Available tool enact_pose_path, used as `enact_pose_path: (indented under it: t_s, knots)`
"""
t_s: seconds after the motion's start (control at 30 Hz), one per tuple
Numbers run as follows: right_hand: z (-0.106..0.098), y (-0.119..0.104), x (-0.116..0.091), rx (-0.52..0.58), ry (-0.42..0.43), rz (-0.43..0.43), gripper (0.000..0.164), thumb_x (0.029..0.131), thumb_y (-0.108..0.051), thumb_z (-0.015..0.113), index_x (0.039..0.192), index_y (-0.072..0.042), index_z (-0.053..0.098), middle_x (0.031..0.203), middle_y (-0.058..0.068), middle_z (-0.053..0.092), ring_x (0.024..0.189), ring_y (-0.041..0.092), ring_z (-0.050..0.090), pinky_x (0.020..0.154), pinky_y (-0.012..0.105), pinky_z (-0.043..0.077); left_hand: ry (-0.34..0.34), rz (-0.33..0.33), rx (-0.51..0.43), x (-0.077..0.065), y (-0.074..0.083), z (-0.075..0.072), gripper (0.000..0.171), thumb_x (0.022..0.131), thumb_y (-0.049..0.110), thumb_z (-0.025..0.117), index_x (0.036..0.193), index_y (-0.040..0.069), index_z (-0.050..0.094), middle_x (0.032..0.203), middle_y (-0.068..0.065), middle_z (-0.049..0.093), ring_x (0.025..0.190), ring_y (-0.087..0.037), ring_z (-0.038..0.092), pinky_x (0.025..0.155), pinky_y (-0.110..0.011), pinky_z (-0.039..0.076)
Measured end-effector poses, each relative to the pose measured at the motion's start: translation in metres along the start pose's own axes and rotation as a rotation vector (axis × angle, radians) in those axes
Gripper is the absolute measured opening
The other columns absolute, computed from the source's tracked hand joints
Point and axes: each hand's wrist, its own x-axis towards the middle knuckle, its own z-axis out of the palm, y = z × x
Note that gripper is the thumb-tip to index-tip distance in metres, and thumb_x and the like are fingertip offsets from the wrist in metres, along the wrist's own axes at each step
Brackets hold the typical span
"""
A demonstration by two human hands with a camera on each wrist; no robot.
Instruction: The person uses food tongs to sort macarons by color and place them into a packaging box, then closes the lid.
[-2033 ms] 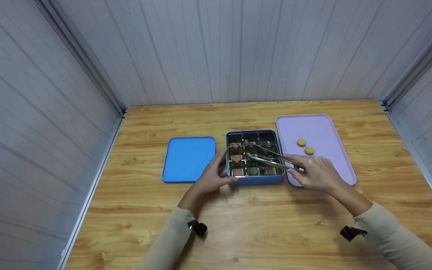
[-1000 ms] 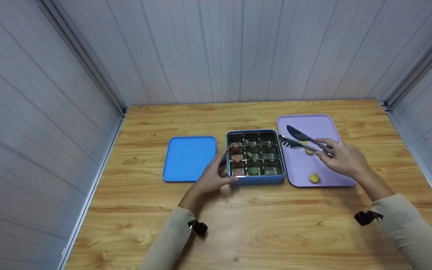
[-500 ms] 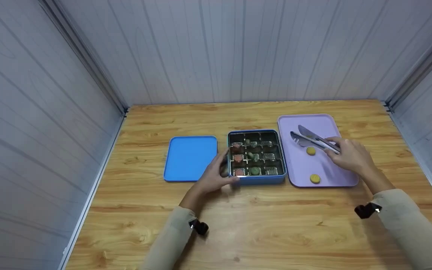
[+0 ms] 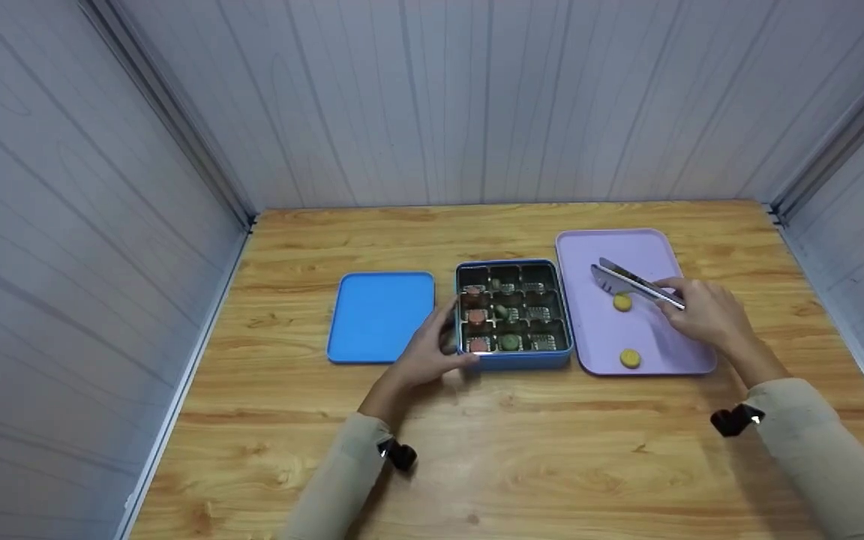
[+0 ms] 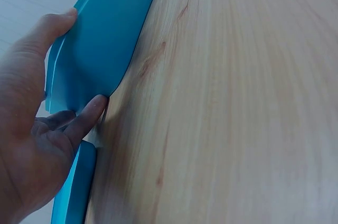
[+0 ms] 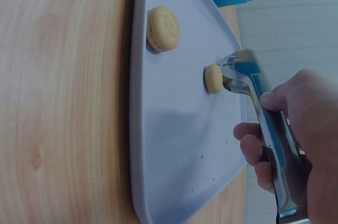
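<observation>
Pale wood-grained panels (image 4: pixel 439 105) are set around a wooden tabletop (image 4: pixel 522 457). At left, a square blue lid (image 4: pixel 381 319) is laid flat. Beside it, one corner is clasped by the curved left hand (image 4: pixel 424 355) on a square blue compartmented box (image 4: pixel 522 361), where pink discs (image 4: pixel 476 316) and green discs (image 4: pixel 510 343) are held. Two yellow round macarons (image 4: pixel 630 358) are seen on a lilac rectangular tray (image 4: pixel 649 251); metal tongs (image 6: pixel 287 176) are gripped above it in the right hand's (image 4: pixel 708 319) curled fingers.

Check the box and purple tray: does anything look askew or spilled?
Yes: in the blue box, the middle column's far green macaron and middle green macaron look tipped onto their edges, leaning left, while the near green macaron looks flat. Nothing looks spilled.
</observation>
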Motion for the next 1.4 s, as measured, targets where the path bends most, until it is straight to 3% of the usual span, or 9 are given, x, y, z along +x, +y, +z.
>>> enact_pose_path:
  t_s: [0.13,0.23,0.37,0.47,0.6,0.83,1.23,1.4]
  knots:
    - [-0.001,0.000,0.000,0.010,0.004,-0.006,0.040,0.103,-0.016,0.071,0.141,-0.001,0.075,0.081,0.012,0.064,0.068,0.023,0.050,0.058,0.034,0.035,0.001,0.000,-0.016,0.000,-0.001,0.000,0.118,0.090,0.030,0.096,0.181,0.012,0.023,0.185,-0.022,0.029,0.171,-0.047,0.034,0.141,-0.064,0.029]
    - [-0.003,0.000,0.000,0.017,0.007,-0.016,0.039,0.104,-0.015,0.070,0.140,0.000,0.075,0.085,0.017,0.069,0.066,0.022,0.050,0.058,0.034,0.035,0.014,0.016,-0.020,0.007,-0.020,0.004,0.123,0.087,0.044,0.098,0.181,0.017,0.024,0.185,-0.019,0.033,0.170,-0.045,0.037,0.141,-0.062,0.030]
    - [-0.005,0.000,0.000,0.017,0.013,-0.029,0.037,0.105,-0.014,0.070,0.139,0.001,0.075,0.087,0.019,0.071,0.065,0.022,0.050,0.057,0.034,0.034,0.018,0.038,-0.016,0.007,-0.021,0.004,0.123,0.087,0.046,0.098,0.181,0.016,0.025,0.184,-0.020,0.035,0.169,-0.047,0.037,0.140,-0.066,0.031]
    - [-0.008,-0.001,0.001,0.011,0.030,-0.042,0.036,0.104,-0.013,0.071,0.137,0.000,0.076,0.083,0.016,0.069,0.066,0.022,0.051,0.058,0.034,0.035,0.012,0.046,0.013,0.003,-0.011,0.002,0.117,0.093,0.043,0.094,0.181,0.012,0.024,0.183,-0.025,0.033,0.168,-0.050,0.036,0.137,-0.064,0.038]
    - [-0.012,-0.003,0.002,0.001,0.053,-0.056,0.034,0.104,-0.014,0.072,0.136,-0.003,0.077,0.079,0.012,0.068,0.065,0.021,0.050,0.057,0.034,0.034,0.013,0.057,0.035,0.002,-0.016,0.003,0.118,0.093,0.055,0.092,0.181,0.014,0.024,0.182,-0.023,0.035,0.167,-0.046,0.041,0.133,-0.058,0.046]
    - [-0.015,-0.011,0.006,0.026,0.047,-0.047,0.034,0.105,-0.016,0.072,0.137,-0.003,0.077,0.085,0.016,0.070,0.066,0.021,0.052,0.057,0.034,0.036,-0.007,0.029,-0.011,-0.001,-0.001,-0.001,0.117,0.092,0.035,0.095,0.181,0.008,0.022,0.184,-0.025,0.031,0.170,-0.050,0.034,0.139,-0.066,0.033]
    - [-0.009,-0.035,0.011,0.070,0.012,-0.041,0.037,0.107,-0.014,0.070,0.142,-0.004,0.075,0.090,0.019,0.075,0.062,0.018,0.051,0.052,0.029,0.036,-0.001,0.016,-0.005,0.000,-0.002,-0.001,0.117,0.092,0.032,0.095,0.181,0.011,0.022,0.186,-0.023,0.028,0.171,-0.050,0.031,0.141,-0.068,0.028]
    - [-0.006,-0.043,0.012,0.081,0.037,-0.089,0.034,0.106,-0.013,0.071,0.139,-0.005,0.077,0.091,0.021,0.079,0.060,0.016,0.051,0.051,0.027,0.035,-0.001,0.032,-0.015,0.001,-0.003,0.000,0.117,0.091,0.030,0.095,0.180,0.008,0.022,0.184,-0.025,0.031,0.169,-0.049,0.035,0.140,-0.066,0.030]
